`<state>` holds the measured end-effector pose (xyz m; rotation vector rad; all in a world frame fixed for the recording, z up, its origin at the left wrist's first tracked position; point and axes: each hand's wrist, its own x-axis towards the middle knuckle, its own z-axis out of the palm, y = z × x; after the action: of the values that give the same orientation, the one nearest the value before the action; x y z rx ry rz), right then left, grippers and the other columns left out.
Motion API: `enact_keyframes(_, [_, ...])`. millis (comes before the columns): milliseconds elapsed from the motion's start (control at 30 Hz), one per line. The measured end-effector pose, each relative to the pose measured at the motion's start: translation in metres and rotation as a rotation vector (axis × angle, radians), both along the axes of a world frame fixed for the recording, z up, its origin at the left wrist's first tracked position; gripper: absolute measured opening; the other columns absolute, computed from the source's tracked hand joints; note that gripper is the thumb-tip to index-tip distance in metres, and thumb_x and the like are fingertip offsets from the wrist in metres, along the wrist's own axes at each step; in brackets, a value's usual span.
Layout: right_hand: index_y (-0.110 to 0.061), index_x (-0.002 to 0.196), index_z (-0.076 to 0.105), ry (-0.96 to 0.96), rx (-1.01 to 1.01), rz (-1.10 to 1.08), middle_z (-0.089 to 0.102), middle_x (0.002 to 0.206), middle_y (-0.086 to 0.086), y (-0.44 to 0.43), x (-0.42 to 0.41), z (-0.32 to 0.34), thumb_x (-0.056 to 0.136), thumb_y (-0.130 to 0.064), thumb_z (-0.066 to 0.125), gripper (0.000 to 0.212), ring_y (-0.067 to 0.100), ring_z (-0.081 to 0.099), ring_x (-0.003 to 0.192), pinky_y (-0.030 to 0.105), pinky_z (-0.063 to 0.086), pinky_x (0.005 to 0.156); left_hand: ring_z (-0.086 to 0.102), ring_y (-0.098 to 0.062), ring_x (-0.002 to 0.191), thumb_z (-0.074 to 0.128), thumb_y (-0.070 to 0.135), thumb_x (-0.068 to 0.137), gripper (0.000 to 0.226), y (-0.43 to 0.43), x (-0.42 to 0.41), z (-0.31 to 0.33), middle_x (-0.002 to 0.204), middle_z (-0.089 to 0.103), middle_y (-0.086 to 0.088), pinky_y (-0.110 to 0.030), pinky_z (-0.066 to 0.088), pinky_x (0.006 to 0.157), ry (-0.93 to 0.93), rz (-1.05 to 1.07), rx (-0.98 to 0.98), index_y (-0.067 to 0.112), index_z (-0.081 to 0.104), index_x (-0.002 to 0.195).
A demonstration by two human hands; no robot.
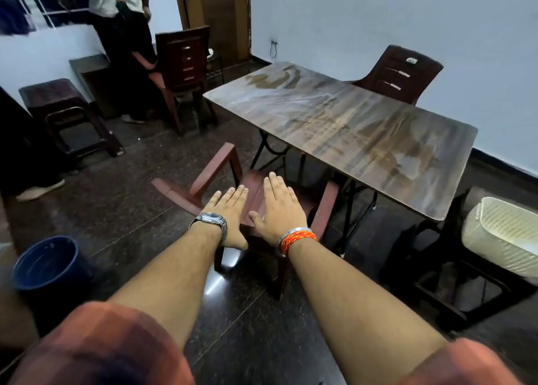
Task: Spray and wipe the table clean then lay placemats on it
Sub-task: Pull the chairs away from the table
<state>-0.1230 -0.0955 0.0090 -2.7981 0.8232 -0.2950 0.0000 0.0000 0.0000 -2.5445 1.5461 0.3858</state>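
A long wooden table [343, 122] with a streaked, smeared top stands ahead and to the right, with nothing on it. Both my arms reach forward, palms down. My left hand [230, 210], with a wristwatch, and my right hand [281, 207], with an orange thread band and a metal bangle, are held flat with straight fingers, side by side, holding nothing. They hover over a reddish-brown plastic chair [221, 163] tucked at the table's near long side. No spray bottle, cloth or placemat is in view.
A dark chair [398, 76] stands at the table's far side, another [183, 61] at the back left beside a standing person [119, 35]. A stool [64, 108] sits left, a blue bucket [46, 265] near left, a white basket [506, 233] on a dark chair right.
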Motion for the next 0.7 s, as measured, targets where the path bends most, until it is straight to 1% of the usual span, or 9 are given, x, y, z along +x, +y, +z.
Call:
enact_keyframes(167, [-0.007, 0.152, 0.003, 0.151, 0.053, 0.026, -0.002, 0.161, 0.009, 0.036, 0.016, -0.032, 0.093, -0.047, 0.046, 0.084, 0.022, -0.002, 0.148, 0.037, 0.003, 0.121, -0.006, -0.015, 0.155, 0.066, 0.048, 0.076, 0.118, 0.025, 0.022, -0.019, 0.168, -0.011, 0.000, -0.037, -0.004, 0.124, 0.040, -0.022, 0.051, 0.014, -0.010, 0.160])
enact_keyframes(267, [-0.006, 0.152, 0.003, 0.219, 0.054, 0.023, -0.002, 0.161, 0.010, 0.046, 0.024, -0.042, 0.094, -0.047, 0.047, 0.084, 0.022, 0.000, 0.148, 0.036, 0.004, 0.121, -0.003, -0.015, 0.155, 0.064, 0.047, 0.080, 0.111, 0.036, 0.032, -0.030, 0.169, -0.006, 0.000, -0.037, -0.003, 0.125, 0.032, -0.052, 0.078, 0.014, -0.006, 0.160])
enact_keyframes(333, [-0.006, 0.152, 0.004, 0.249, 0.067, 0.030, 0.000, 0.161, 0.010, 0.052, 0.033, -0.046, 0.093, -0.044, 0.049, 0.084, 0.023, 0.001, 0.148, 0.036, 0.006, 0.121, 0.002, -0.016, 0.155, 0.061, 0.045, 0.083, 0.104, 0.038, 0.040, -0.036, 0.169, 0.003, -0.001, -0.037, -0.001, 0.125, 0.025, -0.076, 0.064, 0.014, 0.000, 0.161])
enact_keyframes(467, [-0.006, 0.152, 0.004, 0.271, 0.097, 0.040, 0.001, 0.161, 0.010, 0.052, 0.050, -0.047, 0.091, -0.035, 0.052, 0.083, 0.024, 0.004, 0.148, 0.037, 0.009, 0.121, 0.022, -0.020, 0.150, 0.062, 0.041, 0.083, 0.091, 0.034, 0.055, -0.039, 0.163, 0.025, -0.004, -0.035, 0.005, 0.125, 0.038, -0.107, 0.017, 0.014, 0.018, 0.158])
enact_keyframes(600, [-0.005, 0.152, 0.005, 0.316, 0.088, 0.017, 0.003, 0.161, 0.011, 0.049, 0.060, -0.051, 0.091, -0.030, 0.051, 0.080, 0.025, 0.005, 0.148, 0.038, 0.010, 0.121, 0.033, -0.023, 0.144, 0.064, 0.037, 0.084, 0.082, 0.032, 0.071, -0.043, 0.157, 0.037, -0.004, -0.034, 0.011, 0.123, -0.004, -0.150, 0.046, 0.016, 0.028, 0.155])
enact_keyframes(700, [-0.005, 0.152, 0.009, 0.327, 0.080, -0.004, 0.007, 0.160, 0.012, 0.048, 0.066, -0.056, 0.092, -0.029, 0.049, 0.077, 0.025, 0.008, 0.147, 0.037, 0.010, 0.120, 0.043, -0.023, 0.135, 0.061, 0.034, 0.086, 0.068, 0.031, 0.078, -0.047, 0.147, 0.048, -0.003, -0.033, 0.021, 0.118, -0.030, -0.169, 0.004, 0.018, 0.038, 0.147])
